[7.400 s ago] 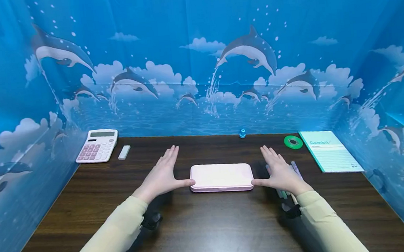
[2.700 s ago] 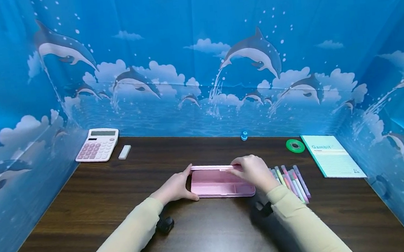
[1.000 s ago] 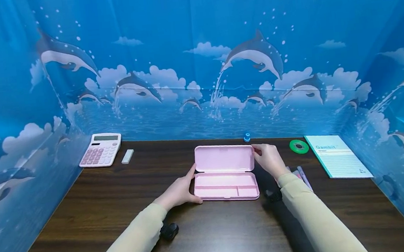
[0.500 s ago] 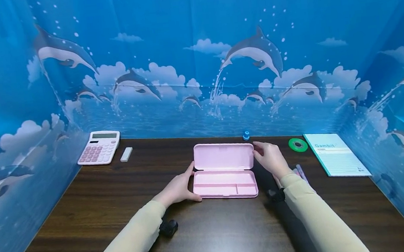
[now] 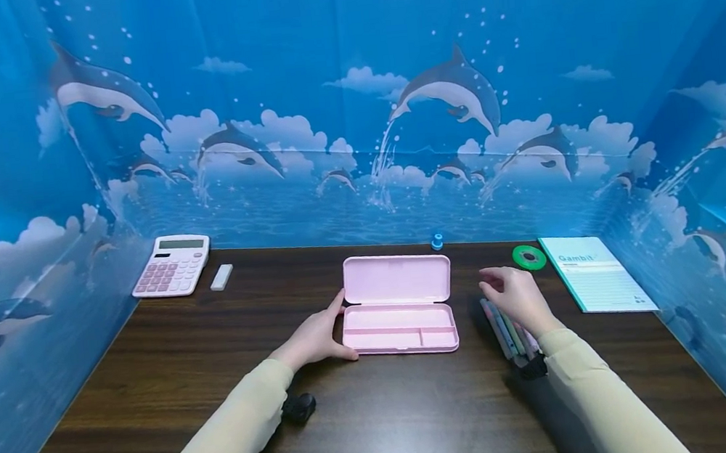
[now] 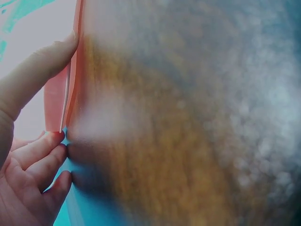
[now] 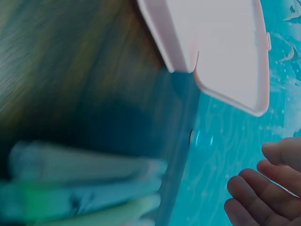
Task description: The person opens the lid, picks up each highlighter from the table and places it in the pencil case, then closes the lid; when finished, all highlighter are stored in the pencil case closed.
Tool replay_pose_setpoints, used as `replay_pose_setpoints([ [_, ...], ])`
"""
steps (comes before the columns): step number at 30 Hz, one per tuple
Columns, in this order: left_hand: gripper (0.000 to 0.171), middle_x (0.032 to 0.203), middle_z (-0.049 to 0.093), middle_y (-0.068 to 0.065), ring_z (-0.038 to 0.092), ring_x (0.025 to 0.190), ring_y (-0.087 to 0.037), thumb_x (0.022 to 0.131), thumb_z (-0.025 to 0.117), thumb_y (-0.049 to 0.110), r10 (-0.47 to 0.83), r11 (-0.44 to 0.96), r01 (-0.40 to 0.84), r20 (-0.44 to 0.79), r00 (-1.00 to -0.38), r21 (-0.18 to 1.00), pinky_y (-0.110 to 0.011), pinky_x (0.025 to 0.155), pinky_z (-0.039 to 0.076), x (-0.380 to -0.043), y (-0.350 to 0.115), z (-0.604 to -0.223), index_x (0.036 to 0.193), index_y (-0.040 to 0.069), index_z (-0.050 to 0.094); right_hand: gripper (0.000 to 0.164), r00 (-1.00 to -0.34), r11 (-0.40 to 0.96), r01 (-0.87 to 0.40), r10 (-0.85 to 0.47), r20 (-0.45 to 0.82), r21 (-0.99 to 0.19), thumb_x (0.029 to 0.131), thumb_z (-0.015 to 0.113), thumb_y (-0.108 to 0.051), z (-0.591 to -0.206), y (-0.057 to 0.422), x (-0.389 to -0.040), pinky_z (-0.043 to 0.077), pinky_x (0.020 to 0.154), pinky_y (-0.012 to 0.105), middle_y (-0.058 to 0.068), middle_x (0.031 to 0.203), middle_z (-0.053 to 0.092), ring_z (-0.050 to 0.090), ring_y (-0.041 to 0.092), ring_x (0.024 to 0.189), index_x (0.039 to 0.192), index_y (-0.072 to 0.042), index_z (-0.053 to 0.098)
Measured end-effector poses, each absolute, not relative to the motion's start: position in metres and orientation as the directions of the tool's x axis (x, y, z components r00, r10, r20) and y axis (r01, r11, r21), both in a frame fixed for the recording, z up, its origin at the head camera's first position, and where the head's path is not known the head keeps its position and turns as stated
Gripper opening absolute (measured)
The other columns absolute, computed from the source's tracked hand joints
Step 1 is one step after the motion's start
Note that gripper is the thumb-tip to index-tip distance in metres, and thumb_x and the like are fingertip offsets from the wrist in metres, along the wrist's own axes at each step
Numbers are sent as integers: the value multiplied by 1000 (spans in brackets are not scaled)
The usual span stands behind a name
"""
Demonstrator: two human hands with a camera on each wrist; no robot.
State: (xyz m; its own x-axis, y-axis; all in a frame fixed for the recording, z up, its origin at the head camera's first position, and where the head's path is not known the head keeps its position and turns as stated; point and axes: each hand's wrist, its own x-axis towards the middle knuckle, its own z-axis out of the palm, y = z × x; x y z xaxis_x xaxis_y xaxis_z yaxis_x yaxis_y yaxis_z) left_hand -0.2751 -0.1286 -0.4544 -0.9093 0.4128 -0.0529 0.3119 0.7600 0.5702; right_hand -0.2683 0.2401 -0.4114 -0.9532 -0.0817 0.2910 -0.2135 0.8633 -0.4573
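Note:
A pink pencil case (image 5: 400,328) stands on the dark table with its lid (image 5: 397,278) raised; its divided inside holds nothing. My left hand (image 5: 313,342) grips the case's left end, thumb at the front corner and fingers toward the hinge. In the left wrist view that thumb (image 6: 42,66) lies along the pink edge. My right hand (image 5: 519,297) hovers over a row of markers (image 5: 507,333), fingers loosely bent and holding nothing. In the right wrist view those fingers (image 7: 258,197) are apart from the blurred markers. The hand and wrist hide part of the row.
Behind the lid is a small blue item (image 5: 437,241). At the back right are a green tape roll (image 5: 529,257) and a notepad (image 5: 597,273). A calculator (image 5: 172,266) and a white eraser-like block (image 5: 221,277) sit back left. A dolphin-print curtain (image 5: 326,113) encloses the table.
The case's lid has gone from closed to raised. My right hand has let go of the lid and moved right, over the markers. My left hand stays at the case's left end.

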Motion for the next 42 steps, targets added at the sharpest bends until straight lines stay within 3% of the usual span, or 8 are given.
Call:
replay_pose_setpoints([
  [13,124,142,47,-11,47,127,-28,65,87,40,417,758,307,-66,-907,575,-46,106,36,-275,-129,-453,154,11,5,26,-966,905,-137,-32,257,-403,86,66,-8,-424,290,-246,53,72,46,22,96,68,65,30,82,107,8,67],
  [27,123,142,47,-11,46,128,-28,65,87,39,426,750,303,-78,-901,589,-46,106,35,-276,-129,-451,154,11,6,25,-995,922,10,49,91,-386,86,68,-12,-446,332,-234,53,72,47,25,93,68,64,30,77,99,10,69],
  [42,124,143,46,-12,46,128,-29,65,87,40,423,756,298,-88,-902,583,-46,106,35,-278,-130,-451,154,12,6,26,-990,918,130,101,-97,-375,85,67,-12,-438,339,-237,54,68,41,23,85,67,59,22,66,95,12,68],
])
